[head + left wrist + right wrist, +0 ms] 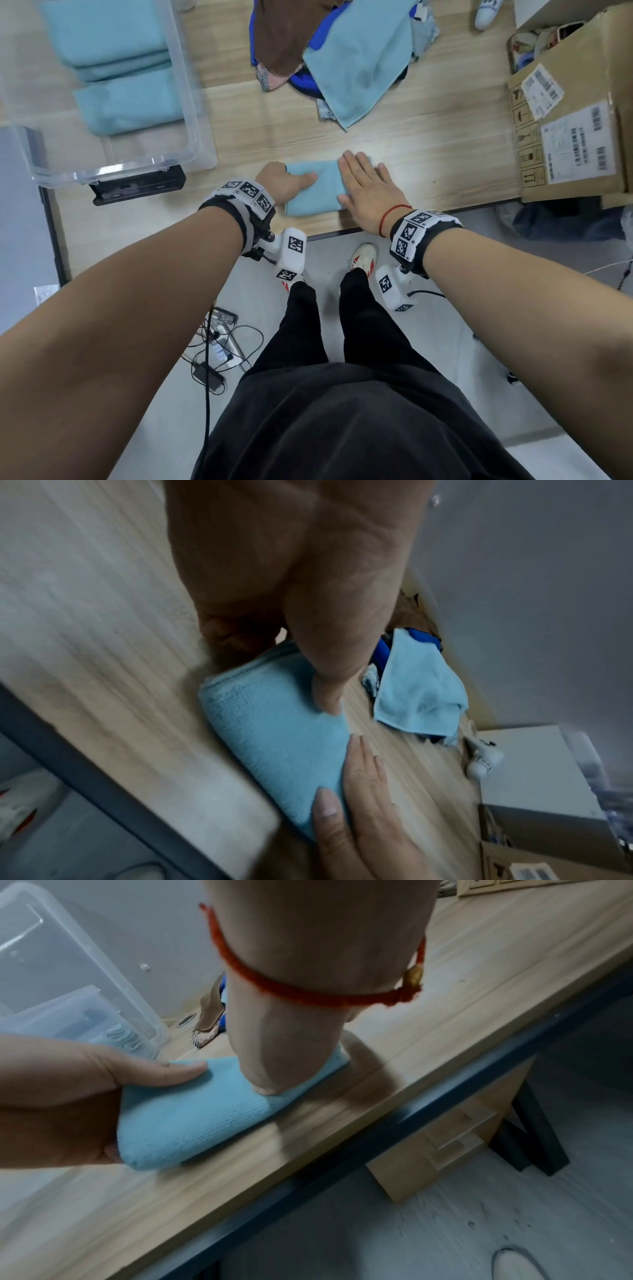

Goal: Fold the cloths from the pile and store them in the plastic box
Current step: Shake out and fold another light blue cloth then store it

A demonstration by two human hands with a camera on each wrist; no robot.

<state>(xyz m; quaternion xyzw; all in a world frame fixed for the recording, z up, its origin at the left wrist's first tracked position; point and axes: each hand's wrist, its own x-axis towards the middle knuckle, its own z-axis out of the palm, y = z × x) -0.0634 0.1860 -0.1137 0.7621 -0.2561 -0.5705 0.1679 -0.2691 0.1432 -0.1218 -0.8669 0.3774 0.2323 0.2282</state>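
Note:
A folded light blue cloth [317, 188] [274, 723] [195, 1110] lies near the table's front edge. My left hand [284, 183] grips its left end, thumb [171, 1072] on top and fingers curled underneath. My right hand [368, 186] lies flat with straight fingers on its right end. The clear plastic box [191, 113] stands at the back left and holds folded blue cloths [126, 102]. The pile [329, 51] of brown, blue and light blue cloths sits at the back centre.
A cardboard box [575, 130] stands at the table's right end. A black device [137, 186] lies by the plastic box's front corner. Cables and a power strip [219, 346] lie on the floor near my feet.

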